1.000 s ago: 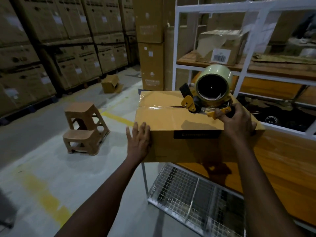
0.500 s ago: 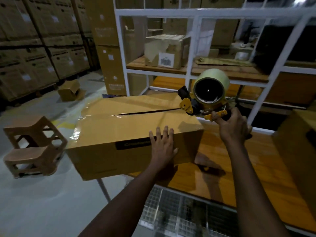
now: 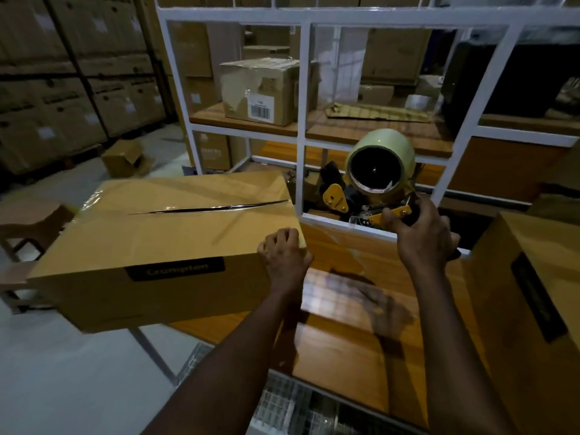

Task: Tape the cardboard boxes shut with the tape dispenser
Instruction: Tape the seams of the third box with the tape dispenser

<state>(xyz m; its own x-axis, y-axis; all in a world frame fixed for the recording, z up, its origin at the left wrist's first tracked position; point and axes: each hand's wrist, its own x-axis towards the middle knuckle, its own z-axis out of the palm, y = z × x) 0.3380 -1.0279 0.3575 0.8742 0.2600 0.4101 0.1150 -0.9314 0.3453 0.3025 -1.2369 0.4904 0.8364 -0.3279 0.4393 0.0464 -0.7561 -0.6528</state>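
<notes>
The counter [image 3: 361, 334] carries the box [image 3: 175, 237], which overhangs its left edge. Glossy tape lies along its top seam, though a dark slit shows. A second box [image 3: 533, 277] sits to the right. The dispenser [image 3: 379, 171] is held clear of both, the right hand [image 3: 420, 237] gripping its handle. The left hand [image 3: 284, 255] curls its fingers over the box's near right corner. It would be best to brace that corner and press the flaps flat before taping.

White shelf frame [image 3: 303, 120] up behind the wooden worktop [image 3: 345, 343], a brown step stool [image 3: 29, 222] on the floor at left, wire mesh rack [image 3: 282, 401] down below.
</notes>
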